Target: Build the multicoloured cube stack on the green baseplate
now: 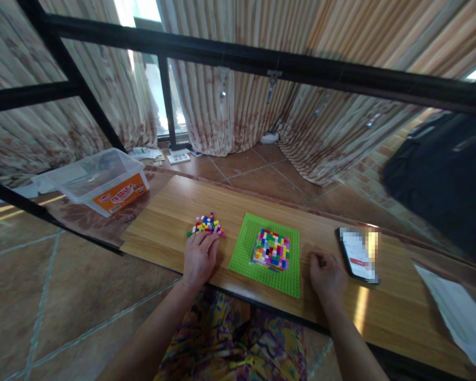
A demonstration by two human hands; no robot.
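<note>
1. nearest to us, our two bare forearms run up from the patterned fabric on our lap to the near edge of the long light-wood plank table [170, 211].
2. our left hand [199, 258] lies palm down on the wood, fingers loosely together and reaching forward. the fingertips touch the near edge of the small loose pile of multicoloured plastic bricks [207, 225]. we cannot tell whether a brick is pinched under them.
3. our right hand [327, 275] rests on the table in a loose curl, well apart from the left. we see nothing held in it.
4. between the hands lies the square bright-green studded baseplate [248, 248], turned a little so one corner points toward us. on its middle sits the square block of stacked multicoloured bricks [272, 248].
5. the relation that matters: the loose pile lies straight ahead of the left hand and to the left of the baseplate. its long axis runs left to right. the left hand is much nearer to it; the right hand is beyond the baseplate.
6. just right of the right hand lies a black smartphone [359, 255], and farther right a white sheet of paper [456, 312].
7. farther off to the left stands a clear plastic storage box with an orange label [99, 182]. beyond are a black metal frame and striped curtains.
</note>
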